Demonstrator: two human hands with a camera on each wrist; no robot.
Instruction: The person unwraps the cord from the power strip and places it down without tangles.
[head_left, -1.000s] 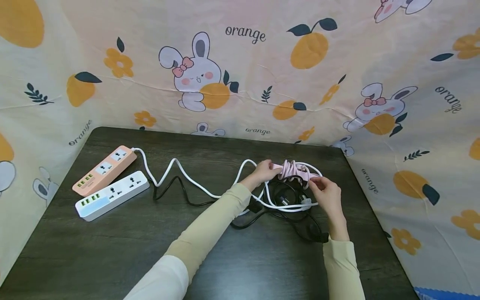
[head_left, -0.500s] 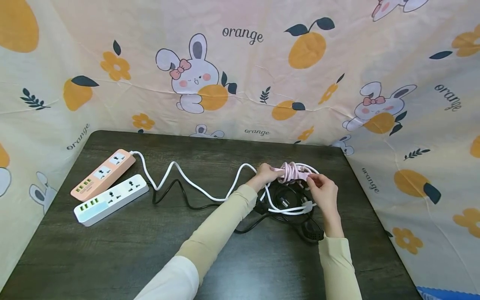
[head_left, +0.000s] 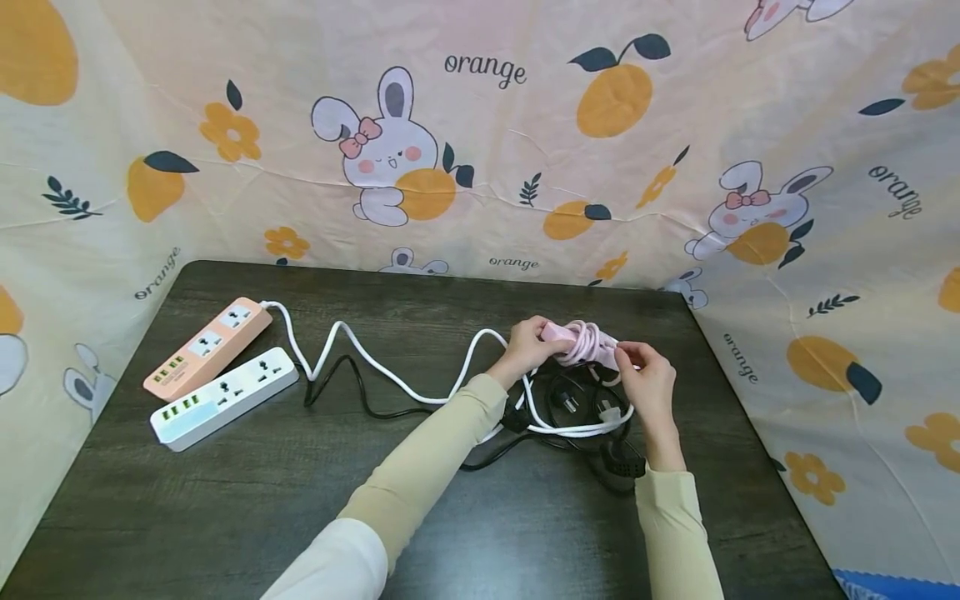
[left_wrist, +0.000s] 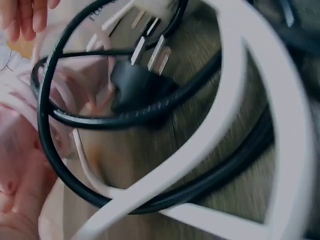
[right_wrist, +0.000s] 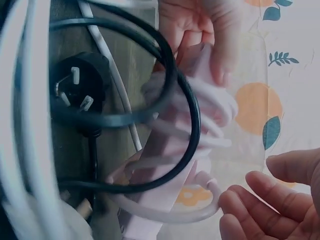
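My left hand (head_left: 527, 350) grips the left end of a pink power strip (head_left: 555, 333), thumb on the near side. Its pink cord (head_left: 585, 343) is wound several times around the strip's middle. At the right end, my right hand (head_left: 648, 383) has loosely bent fingers. In the right wrist view its thumb stands apart from the fingers (right_wrist: 232, 200), whose tips meet a loose loop of pink cord. A black cable (left_wrist: 47, 135) loops across the strip in both wrist views. Beneath lie a tangled white cable (head_left: 577, 431) and a black plug (right_wrist: 80, 85).
At the left lie an orange power strip (head_left: 208, 348) and a white power strip (head_left: 225, 400), side by side. Their cables run right into the tangle. Another black plug (head_left: 622, 461) sits by the right wrist. A printed curtain (head_left: 487, 167) hangs behind the dark table (head_left: 262, 500).
The pink strip has tilted, its right end now lower and its left end turned more into view. The white loop behind its right end no longer shows there. My left hand has shifted slightly.
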